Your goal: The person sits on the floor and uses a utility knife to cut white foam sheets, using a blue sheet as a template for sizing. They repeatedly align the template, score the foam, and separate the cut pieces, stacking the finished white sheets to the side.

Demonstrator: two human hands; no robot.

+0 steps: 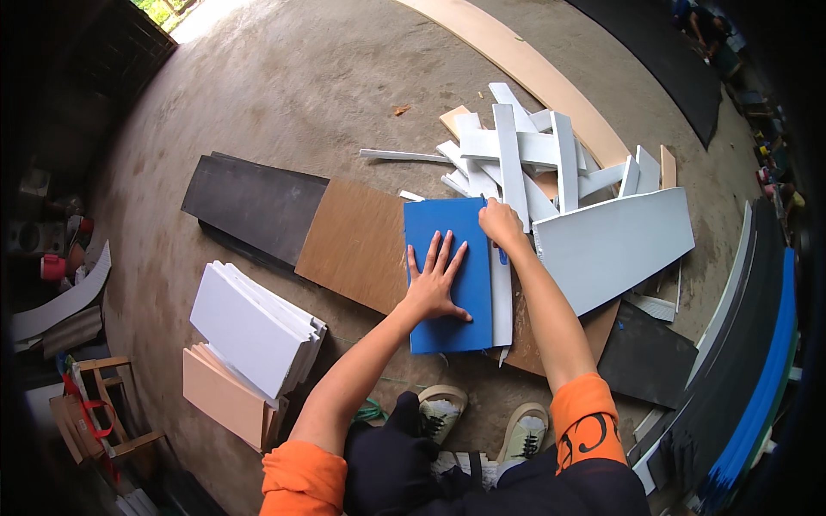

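Observation:
A blue rectangular board [471, 267] lies over a white sheet [502, 314], whose strip shows along the board's right side. Both rest on a long brown board [353, 245]. My left hand [437, 284] is open, palm down, fingers spread and pressed on the blue board. At that board's far right corner, my right hand [502, 225] is closed around what looks like a blue-handled cutter [502, 256]. Most of it is hidden in the fist; a small dark tip shows by the corner.
White offcut strips [533, 150] are heaped beyond my right hand, with a larger white panel [615, 249] nearer. Stacked white sheets [249, 322] and tan sheets [225, 396] lie at left. Dark panels [254, 202] overlap the brown board. Long black and blue sheets [757, 378] line the right.

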